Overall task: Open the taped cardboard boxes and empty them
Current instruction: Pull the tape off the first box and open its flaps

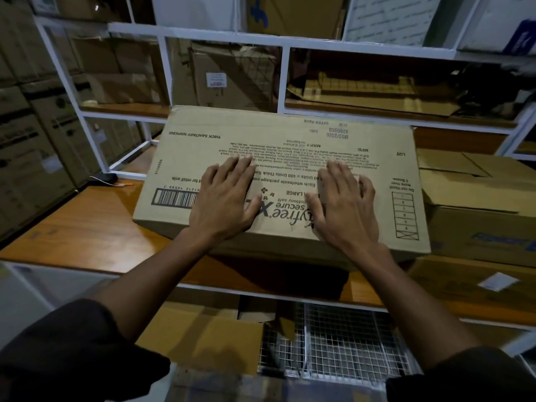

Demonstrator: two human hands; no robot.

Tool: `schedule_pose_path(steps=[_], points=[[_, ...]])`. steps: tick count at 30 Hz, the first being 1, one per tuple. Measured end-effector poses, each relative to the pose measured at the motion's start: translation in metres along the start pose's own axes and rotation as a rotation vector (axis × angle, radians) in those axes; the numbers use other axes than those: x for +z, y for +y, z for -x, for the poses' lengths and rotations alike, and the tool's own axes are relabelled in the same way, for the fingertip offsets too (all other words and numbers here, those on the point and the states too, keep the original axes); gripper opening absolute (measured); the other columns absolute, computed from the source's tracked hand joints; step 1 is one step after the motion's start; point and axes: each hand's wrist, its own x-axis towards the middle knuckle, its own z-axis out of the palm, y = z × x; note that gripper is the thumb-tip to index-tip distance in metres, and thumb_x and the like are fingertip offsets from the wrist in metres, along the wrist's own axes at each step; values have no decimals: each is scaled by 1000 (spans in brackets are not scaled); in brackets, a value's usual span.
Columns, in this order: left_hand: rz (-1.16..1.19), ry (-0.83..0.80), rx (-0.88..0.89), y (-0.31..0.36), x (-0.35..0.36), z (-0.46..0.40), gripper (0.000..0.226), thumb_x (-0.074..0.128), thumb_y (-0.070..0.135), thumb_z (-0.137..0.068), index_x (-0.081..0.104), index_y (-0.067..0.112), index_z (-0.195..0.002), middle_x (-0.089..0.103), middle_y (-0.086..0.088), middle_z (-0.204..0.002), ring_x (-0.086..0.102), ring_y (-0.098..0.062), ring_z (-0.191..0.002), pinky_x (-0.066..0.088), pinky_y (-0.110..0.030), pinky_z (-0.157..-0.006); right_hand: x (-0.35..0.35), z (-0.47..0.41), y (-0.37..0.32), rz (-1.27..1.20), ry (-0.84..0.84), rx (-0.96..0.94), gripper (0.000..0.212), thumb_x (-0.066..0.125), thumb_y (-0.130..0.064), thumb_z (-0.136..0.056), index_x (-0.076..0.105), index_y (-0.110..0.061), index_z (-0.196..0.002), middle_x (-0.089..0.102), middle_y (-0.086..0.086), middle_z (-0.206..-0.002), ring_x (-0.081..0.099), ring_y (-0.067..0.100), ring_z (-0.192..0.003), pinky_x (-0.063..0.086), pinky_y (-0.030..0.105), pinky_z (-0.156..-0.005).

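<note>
A large brown cardboard box (290,146) lies on the wooden worktop (87,227), its printed side up with the text upside down to me. My left hand (224,198) rests flat on the box's near left half, fingers straight and spread. My right hand (345,201) lies flat beside it on the near right half, fingers straight too. Both palms press on the printed face. No tape seam shows on this face.
A second cardboard box (478,216) with loose flaps stands to the right, touching the first. White metal shelving (226,36) with more cartons rises behind. An open carton (208,338) and wire baskets (348,343) sit under the worktop. A cable (104,178) lies at the far left.
</note>
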Motion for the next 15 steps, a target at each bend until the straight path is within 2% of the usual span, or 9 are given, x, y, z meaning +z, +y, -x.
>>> schedule_pose_path(steps=[4,7,10,15], points=[[-57,-25,-12,6,38,26,81,31,60,-96,19,13,-161,5,-7,-170,1,-26,-156,12,-50,-123,27,30,0,84,-32,-1,65,30,-50,-103,25,-13,-157,8,10,-168,4,25,-155,12,57,-120],[-78,-12,-9,10,64,35,85,34,65,-96,18,11,-161,3,-9,-170,5,-32,-156,13,-53,-123,46,42,6,79,-50,-12,65,37,-48,-103,25,-13,-157,3,11,-168,0,28,-155,9,60,-119],[-72,-17,-12,3,84,38,88,42,69,-94,24,11,-159,10,-11,-168,14,-36,-153,14,-55,-122,58,41,9,101,-85,-16,67,47,-53,-99,31,-19,-154,10,11,-167,8,30,-154,11,59,-118],[-55,-67,-32,-8,114,38,96,60,72,-83,32,15,-155,20,-14,-160,21,-38,-145,19,-58,-116,84,34,7,130,-157,3,79,67,-57,-81,38,-25,-147,27,14,-155,27,37,-141,22,57,-106]])
